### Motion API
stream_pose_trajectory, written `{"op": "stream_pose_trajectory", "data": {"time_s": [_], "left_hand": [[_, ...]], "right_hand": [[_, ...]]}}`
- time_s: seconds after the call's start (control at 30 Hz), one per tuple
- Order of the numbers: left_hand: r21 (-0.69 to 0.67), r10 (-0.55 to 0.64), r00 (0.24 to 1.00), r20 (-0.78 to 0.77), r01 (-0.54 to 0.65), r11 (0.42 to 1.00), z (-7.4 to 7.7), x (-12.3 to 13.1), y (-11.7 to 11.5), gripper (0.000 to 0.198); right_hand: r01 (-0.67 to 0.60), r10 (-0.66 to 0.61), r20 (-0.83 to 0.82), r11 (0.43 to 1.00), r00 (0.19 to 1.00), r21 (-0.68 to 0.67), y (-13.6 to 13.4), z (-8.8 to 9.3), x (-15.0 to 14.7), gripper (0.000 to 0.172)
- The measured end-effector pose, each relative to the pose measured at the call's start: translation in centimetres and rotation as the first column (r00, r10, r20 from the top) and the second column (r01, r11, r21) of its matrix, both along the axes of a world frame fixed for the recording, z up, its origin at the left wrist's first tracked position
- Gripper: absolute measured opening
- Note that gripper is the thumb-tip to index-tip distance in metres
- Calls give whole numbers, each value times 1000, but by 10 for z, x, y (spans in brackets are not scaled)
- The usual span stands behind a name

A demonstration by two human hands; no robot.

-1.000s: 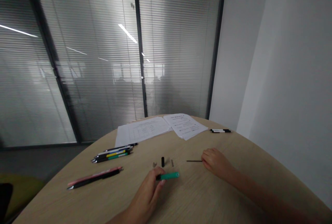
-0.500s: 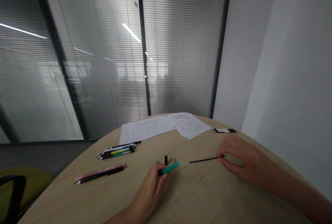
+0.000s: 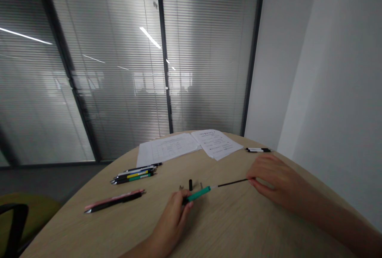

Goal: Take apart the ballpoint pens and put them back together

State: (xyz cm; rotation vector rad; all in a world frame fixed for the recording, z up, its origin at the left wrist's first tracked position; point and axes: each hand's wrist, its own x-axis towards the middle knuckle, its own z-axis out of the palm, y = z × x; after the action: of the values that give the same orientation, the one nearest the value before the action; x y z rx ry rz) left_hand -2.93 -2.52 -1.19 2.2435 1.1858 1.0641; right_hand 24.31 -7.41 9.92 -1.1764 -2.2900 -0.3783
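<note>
- The pale wooden table (image 3: 227,226) fills the lower part of the view, and everything else lies on it.
- Two printed sheets of paper (image 3: 179,148) lie at the far edge, at 12 o'clock from the hands.
- The right hand (image 3: 274,178) hovers at 3 o'clock of the work. It is mostly closed, with thumb and fingertips pinched on the outer end of the black refill (image 3: 232,183).
- The left hand (image 3: 174,218) sits at 6 o'clock, fingers curled loosely, gripping the near end of the green pen barrel (image 3: 198,194).
- A pink pen and a black pen (image 3: 115,200) lie side by side at 9 o'clock, well apart from the left hand. A cluster of pens (image 3: 134,173) sits beyond them at 10 o'clock.
- The green pen barrel is held just above the table, its long axis running from 8 to 2 o'clock, its free end aimed at the right hand.
- The black refill lies almost on that same line, at 9 o'clock from the right hand. Its free end meets the barrel's pale tip, though it cannot be told whether it is inside.
- A black-and-white pen (image 3: 258,150) lies at 1 o'clock.
- A small black cap (image 3: 190,184) stands just beyond the barrel, with tiny parts near it.
</note>
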Motion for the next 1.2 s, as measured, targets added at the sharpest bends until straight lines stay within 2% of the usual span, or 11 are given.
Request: {"op": "stream_pose_trajectory", "data": {"time_s": [0.13, 0.27, 0.5, 0.6, 0.67, 0.73, 0.87, 1.0, 1.13, 1.2], "left_hand": [[34, 7, 996, -84, -4, 999, 7, 2, -2, 15], [97, -59, 978, -198, 79, 992, 13, 4, -6, 14], [163, -123, 950, -289, 175, 971, 10, 4, -8, 14], [156, -156, 945, -288, 207, 966, 8, 3, -9, 16], [127, -157, 955, -252, 193, 973, 7, 2, -9, 20], [78, -123, 979, -165, 138, 987, 6, 1, -9, 24], [-48, -31, 999, 43, 33, 998, 9, -1, -9, 29], [-103, -37, 991, 128, 51, 993, 14, 0, -8, 28], [-115, -36, 987, 156, 55, 992, 12, 0, -6, 26], [-120, -37, 985, 166, 57, 991, 11, 1, -5, 25]], "right_hand": [[22, -24, 69, 1000, 997, 21, -4, 6, 4, 27], [-26, 20, 133, 999, 991, 48, -6, 6, 0, 28], [-130, 116, 192, 989, 975, 66, -4, -21, -33, 20], [-150, 145, 111, 988, 983, 44, -4, -25, -36, 18], [-128, 127, 11, 992, 992, 26, -5, -25, -31, 32], [-76, 75, -77, 997, 994, -19, -2, -27, -25, 39], [-40, 8, -159, 979, 987, -200, 16, -46, -23, 26], [21, -94, -155, 909, 983, -416, 46, -73, -41, 19], [177, -241, -71, 855, 968, -487, 74, -87, -67, 16], [182, -260, -104, 860, 960, -477, 84, -88, -80, 17]]}}
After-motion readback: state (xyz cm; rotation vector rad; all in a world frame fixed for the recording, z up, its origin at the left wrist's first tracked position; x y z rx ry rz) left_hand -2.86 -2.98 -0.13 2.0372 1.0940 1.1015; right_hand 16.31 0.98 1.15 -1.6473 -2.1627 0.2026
